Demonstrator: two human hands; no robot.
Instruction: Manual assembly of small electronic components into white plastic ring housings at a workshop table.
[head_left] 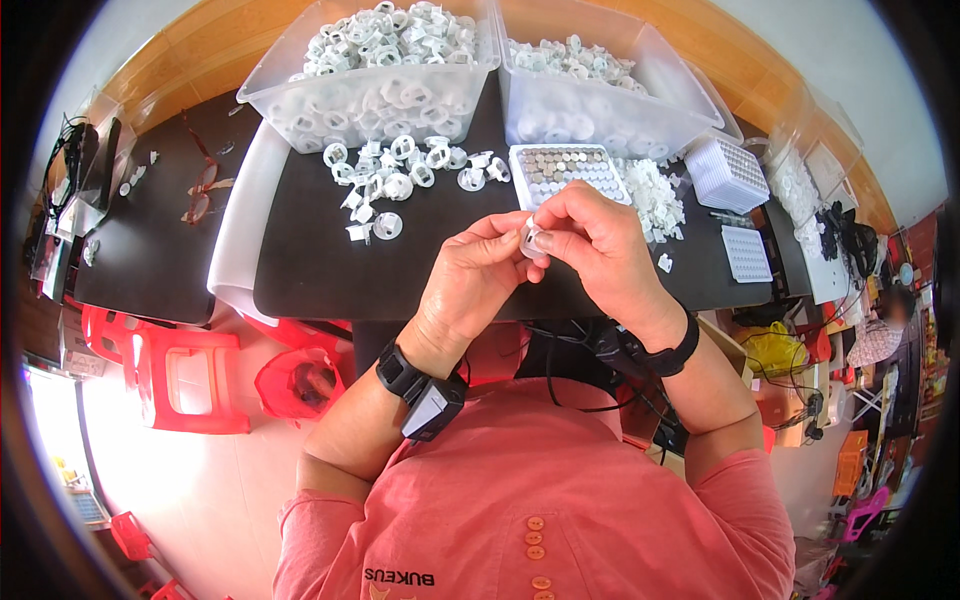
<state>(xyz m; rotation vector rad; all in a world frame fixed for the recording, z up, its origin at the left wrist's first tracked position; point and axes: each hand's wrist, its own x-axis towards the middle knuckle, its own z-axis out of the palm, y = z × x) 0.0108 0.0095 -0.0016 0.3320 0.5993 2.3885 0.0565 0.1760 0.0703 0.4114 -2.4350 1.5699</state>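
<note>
Black tabletop (330, 270) stretches in front of the person, with two clear plastic bins (370, 100) of white parts along its far edge. Both hands meet just above the table's near edge. The left hand (470, 285) has its fingers curled, thumb and forefinger pinched on a small round translucent white plastic piece (530, 238). The right hand (600, 250) closes over the same piece from the other side, its fingertips (540, 222) bent tightly onto it. Loose white plastic ring-shaped parts (400, 170) lie scattered near the bins, and a small white tray of round metallic discs (565, 170) sits just beyond the right hand. Red-framed glasses (200, 190) rest well apart on the left.
</note>
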